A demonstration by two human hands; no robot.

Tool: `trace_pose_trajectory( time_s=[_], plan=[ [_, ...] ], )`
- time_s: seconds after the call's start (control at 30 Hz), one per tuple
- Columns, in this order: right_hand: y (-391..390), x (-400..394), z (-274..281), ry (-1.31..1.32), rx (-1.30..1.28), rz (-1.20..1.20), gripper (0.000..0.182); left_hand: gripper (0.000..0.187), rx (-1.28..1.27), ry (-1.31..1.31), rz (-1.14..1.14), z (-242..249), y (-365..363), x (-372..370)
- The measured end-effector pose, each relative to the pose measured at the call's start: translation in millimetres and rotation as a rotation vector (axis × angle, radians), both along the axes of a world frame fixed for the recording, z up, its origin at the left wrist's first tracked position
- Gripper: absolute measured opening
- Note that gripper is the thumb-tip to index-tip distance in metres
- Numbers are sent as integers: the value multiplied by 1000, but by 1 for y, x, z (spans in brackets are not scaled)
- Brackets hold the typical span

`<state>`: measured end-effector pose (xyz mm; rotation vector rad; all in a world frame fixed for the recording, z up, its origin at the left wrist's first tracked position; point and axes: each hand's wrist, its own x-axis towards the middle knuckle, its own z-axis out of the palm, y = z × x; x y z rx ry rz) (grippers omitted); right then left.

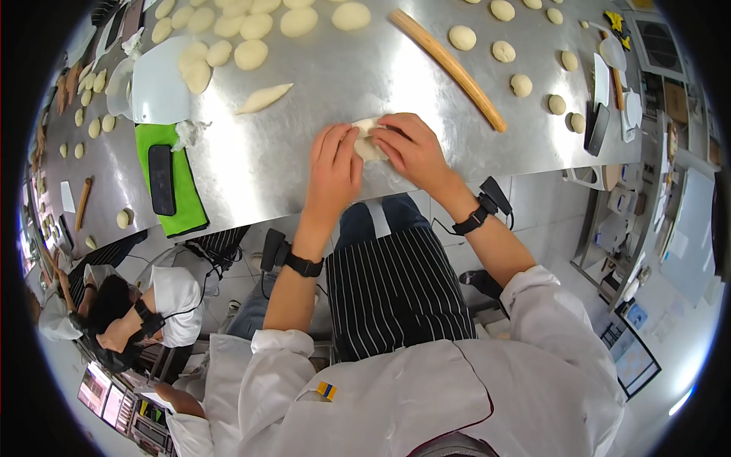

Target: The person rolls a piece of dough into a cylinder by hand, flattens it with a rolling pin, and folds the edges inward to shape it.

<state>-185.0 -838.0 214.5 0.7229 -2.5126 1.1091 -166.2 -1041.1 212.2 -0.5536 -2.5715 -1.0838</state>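
Note:
Near the front edge of the steel table (282, 167), a flattened piece of pale dough (368, 147) lies between my two hands. My left hand (335, 164) has its fingers bent and pressed on the dough's left side. My right hand (411, 148) pinches the dough's upper right part, fingertips curled over it. The dough's top edge looks folded over, and the fingers hide part of it. Behind my left hand lies a tapered, shaped dough piece (265, 98). A wooden rolling pin (449, 70) rests diagonally beyond my right hand.
Several dough rounds (299, 22) lie at the back left, others (521, 85) at the right. A green cloth (185, 195) holds a black phone (161, 180), beside a white scraper (161, 82). Another dark phone (598, 129) is far right. Co-workers (171, 305) are at the left.

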Motion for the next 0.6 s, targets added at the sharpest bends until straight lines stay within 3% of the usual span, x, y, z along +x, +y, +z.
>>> trace_pose_trajectory(
  time_s=[0.2, 0.4, 0.53, 0.6],
  plan=[
    [-10, -7, 0, -113, 3, -26, 16, 22, 30, -8, 22, -4, 5, -6],
    [-10, -10, 2, -126, 9, -36, 26, 23, 80, -44, 64, -12, 8, -1],
    [-9, -22, 19, -173, 79, 6, 30, 24, 201, -106, 144, 12, 12, -18],
    [-8, -20, 18, -213, 94, 37, 30, 25, 99, -204, -7, -1, 0, -23]
  ],
)
